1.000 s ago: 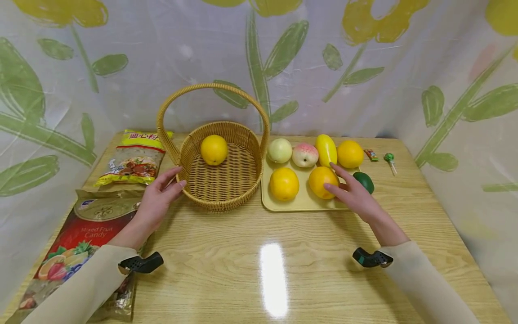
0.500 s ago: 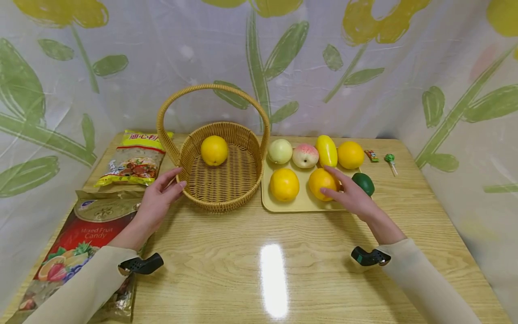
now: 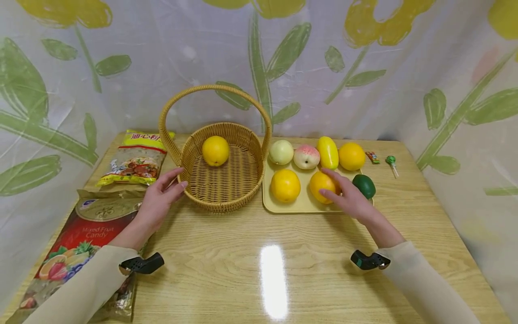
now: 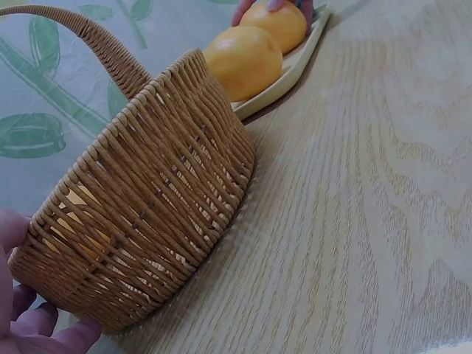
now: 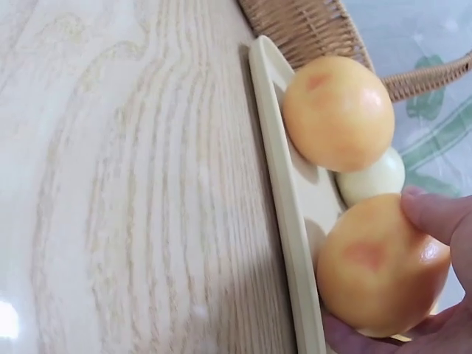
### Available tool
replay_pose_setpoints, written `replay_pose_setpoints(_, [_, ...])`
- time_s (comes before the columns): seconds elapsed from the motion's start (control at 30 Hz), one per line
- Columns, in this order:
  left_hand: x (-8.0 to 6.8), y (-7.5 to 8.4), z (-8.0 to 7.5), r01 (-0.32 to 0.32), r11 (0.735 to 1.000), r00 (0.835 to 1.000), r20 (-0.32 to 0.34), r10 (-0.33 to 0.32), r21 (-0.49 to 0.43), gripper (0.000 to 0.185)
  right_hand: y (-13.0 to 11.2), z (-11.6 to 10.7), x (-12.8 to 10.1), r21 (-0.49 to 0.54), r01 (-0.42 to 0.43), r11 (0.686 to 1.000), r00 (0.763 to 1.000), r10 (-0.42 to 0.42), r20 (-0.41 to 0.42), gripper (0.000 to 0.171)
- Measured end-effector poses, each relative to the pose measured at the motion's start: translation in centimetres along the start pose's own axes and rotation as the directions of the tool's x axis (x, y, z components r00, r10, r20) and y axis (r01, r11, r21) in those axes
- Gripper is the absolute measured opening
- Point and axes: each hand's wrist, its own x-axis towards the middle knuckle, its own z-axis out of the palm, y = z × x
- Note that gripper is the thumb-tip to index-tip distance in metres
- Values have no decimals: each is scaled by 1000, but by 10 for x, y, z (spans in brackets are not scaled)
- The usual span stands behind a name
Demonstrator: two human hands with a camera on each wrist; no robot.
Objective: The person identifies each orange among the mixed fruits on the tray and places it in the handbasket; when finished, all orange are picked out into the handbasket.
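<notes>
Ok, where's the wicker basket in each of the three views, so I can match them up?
Head: wicker basket left of centre, handle arching above.
Left wrist: basket large on the left, seen from outside.
Right wrist: basket at the top, right of centre, cut off by the edge.
Shared landmark: pale yellow tray, beside it every time.

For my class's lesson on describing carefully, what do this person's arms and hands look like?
The left sleeve and right sleeve are long, plain and cream-coloured. At the wrists, the left device and right device are black and bent, the right one marked with green. The left hand and right hand are bare, without gloves.
</notes>
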Motion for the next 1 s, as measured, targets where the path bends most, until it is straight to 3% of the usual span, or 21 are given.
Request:
replay_pose_setpoints(0.23, [0, 0, 0, 3, 1000, 1000, -3, -3, -3, 64, -9, 1, -5, -56, 29, 998, 997, -33, -68, 59])
replay_pose_setpoints(0.53, [0, 0, 0, 4, 1000, 1000, -6, -5, -22, 64, -39, -9, -11, 127, -18, 992, 995, 31, -97, 64])
replay_pose_setpoints(1.0, [1, -1, 0, 13, 999, 1000, -9, -13, -29, 65, -105, 1, -7, 236, 154, 959, 988, -147, -47, 57])
